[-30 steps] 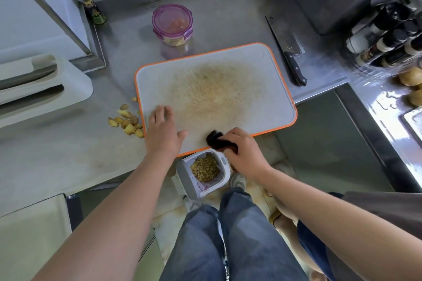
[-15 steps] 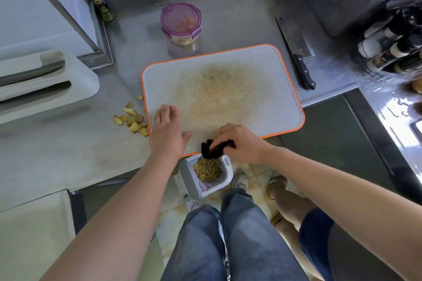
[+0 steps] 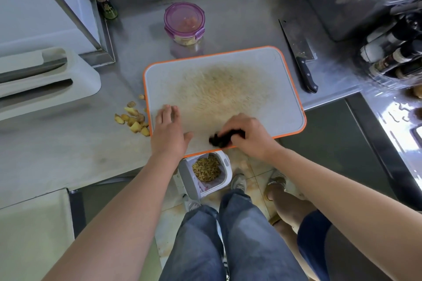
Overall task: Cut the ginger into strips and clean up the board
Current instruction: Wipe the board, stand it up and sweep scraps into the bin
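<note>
At the near edge of the steel counter (image 3: 239, 18), the orange-rimmed cutting board (image 3: 280, 102) lies with its long side running left to right, its near rim hanging a little over the counter's edge. The left hand (image 3: 169, 134) lies flat on the near-left corner, fingers straight and together, and looks to be steadying the board. The right hand (image 3: 251, 137) is curled round a wadded black cloth (image 3: 220, 139), which touches the board right at the near rim. Directly below that rim, between the two arms and a touch nearer the cloth hand, a small white bin (image 3: 187, 178) stands open on the floor, holding a heap of yellowish ginger shreds (image 3: 206, 170). So the bin lies nearward and down from the cloth, and any wipe has to be drawn towards the person to drop scraps into it. A wide tan stain covers the middle of the board, on the far side of both hands, so I would judge the cloth must reach away first. A scatter of ginger offcuts (image 3: 133, 121) lies on the counter just left of the board, close beside the left hand. The cleaver (image 3: 299, 55) lies off the board to the far right, blade pointing away.
</note>
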{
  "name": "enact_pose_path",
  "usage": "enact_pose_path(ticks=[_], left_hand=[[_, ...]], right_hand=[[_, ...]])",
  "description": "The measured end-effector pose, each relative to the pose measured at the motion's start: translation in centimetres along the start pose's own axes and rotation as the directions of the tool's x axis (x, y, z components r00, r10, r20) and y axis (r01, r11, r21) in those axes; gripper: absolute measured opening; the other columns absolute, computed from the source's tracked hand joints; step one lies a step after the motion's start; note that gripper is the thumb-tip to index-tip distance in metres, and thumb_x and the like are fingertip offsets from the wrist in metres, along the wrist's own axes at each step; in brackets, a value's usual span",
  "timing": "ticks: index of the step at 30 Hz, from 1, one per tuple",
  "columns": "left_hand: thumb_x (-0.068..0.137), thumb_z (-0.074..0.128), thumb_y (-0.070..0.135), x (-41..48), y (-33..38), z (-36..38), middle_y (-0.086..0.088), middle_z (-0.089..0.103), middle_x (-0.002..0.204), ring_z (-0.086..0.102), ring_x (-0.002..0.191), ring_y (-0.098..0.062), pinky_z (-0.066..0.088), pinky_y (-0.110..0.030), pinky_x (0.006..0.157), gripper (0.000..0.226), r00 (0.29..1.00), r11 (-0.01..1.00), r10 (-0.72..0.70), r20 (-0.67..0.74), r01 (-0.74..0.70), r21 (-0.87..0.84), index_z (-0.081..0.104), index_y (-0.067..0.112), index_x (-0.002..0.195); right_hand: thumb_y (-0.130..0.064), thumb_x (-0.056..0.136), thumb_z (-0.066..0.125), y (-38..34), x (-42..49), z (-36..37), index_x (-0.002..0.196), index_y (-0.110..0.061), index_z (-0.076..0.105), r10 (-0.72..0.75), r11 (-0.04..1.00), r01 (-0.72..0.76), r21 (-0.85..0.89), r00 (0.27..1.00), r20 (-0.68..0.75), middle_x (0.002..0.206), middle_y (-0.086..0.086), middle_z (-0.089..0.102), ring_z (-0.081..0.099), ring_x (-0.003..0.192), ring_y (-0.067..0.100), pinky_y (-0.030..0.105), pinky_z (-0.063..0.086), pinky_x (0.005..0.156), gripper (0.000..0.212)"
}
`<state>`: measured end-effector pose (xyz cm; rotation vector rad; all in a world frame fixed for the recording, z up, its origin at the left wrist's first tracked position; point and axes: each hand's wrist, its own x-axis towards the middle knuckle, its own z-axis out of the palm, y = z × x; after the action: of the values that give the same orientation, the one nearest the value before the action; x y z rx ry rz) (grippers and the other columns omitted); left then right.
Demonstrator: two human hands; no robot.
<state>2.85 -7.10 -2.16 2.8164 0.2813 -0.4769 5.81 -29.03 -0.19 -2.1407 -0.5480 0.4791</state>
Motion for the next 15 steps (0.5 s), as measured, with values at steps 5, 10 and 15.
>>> enact_pose_path(ticks=[5, 10, 15], left_hand=[[0.097, 0.051, 0.04, 0.0, 0.1, -0.1, -0.009, 0.002, 0.162, 0.003, 0.148, -0.028, 0.016, -0.036, 0.119, 0.08, 1.0, 1.0, -0.006, 0.016, 0.006, -0.017, 0.005, 0.009, 0.155], [0.096, 0.052, 0.042, 0.0, -0.1, -0.3, -0.009, 0.005, 0.161, 0.006, 0.147, -0.028, 0.02, -0.037, 0.118, 0.08, 1.0, 1.0, 0.008, 0.01, -0.008, -0.013, 0.007, 0.01, 0.154], [0.094, 0.05, 0.035, 0.0, -0.2, -0.7, -0.008, 0.023, 0.154, 0.021, 0.138, -0.028, 0.036, -0.039, 0.106, 0.065, 0.999, 1.0, 0.028, -0.043, -0.028, 0.006, 0.026, 0.009, 0.149]], right_hand=[[0.004, 0.074, 0.049, 0.8, 0.5, 1.9, 0.119, -0.014, 0.066, 0.018, 0.982, -0.024, -0.187, 0.999, -0.038, 0.121, 0.005, 0.063, 0.051, 0.106, 0.025, 0.032, 0.039, 0.097, 0.051], [-0.003, 0.07, 0.048, -1.1, -1.5, 1.4, 0.097, -0.017, 0.074, 0.025, 0.999, -0.031, 0.038, 0.989, 0.145, 0.095, -0.002, 0.069, 0.058, 0.094, 0.008, 0.023, 0.048, 0.086, 0.04], [0.003, 0.076, 0.044, 1.7, 2.4, -0.9, 0.122, -0.019, 0.063, 0.239, 0.971, -0.209, 0.119, 0.886, -0.397, 0.114, 0.004, 0.062, 0.06, 0.104, 0.025, 0.043, 0.051, 0.09, 0.055]])
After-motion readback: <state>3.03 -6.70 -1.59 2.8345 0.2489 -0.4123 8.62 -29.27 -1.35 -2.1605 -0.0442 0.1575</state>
